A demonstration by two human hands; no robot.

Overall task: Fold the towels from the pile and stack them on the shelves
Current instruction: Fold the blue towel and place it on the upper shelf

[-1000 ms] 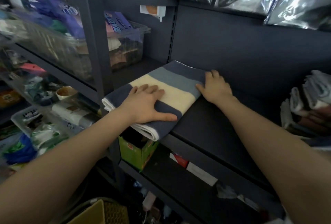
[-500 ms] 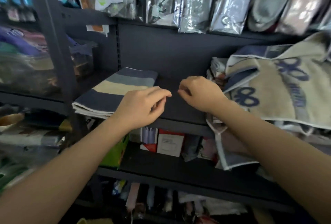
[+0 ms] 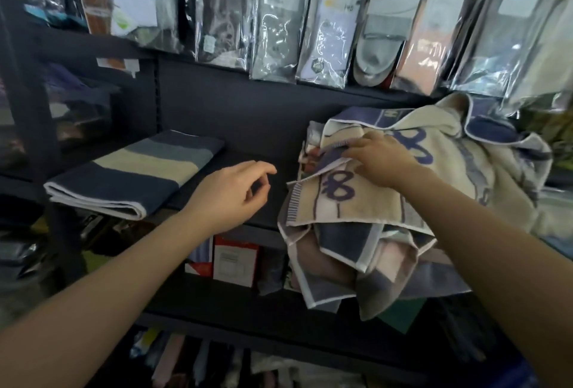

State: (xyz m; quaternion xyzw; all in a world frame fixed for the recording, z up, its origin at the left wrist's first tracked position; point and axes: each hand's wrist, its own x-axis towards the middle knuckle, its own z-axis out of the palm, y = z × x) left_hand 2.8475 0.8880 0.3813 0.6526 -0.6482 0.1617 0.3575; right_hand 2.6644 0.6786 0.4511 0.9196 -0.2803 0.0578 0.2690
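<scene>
The left hand (image 3: 231,193) is held loosely curled over the shelf (image 3: 248,167), nothing in its grip. The right hand (image 3: 379,161) is closed on a cream towel (image 3: 347,198) atop the pile (image 3: 403,201); one edge should be lifted clear. Farther left, a folded towel (image 3: 133,173) is stacked
</scene>
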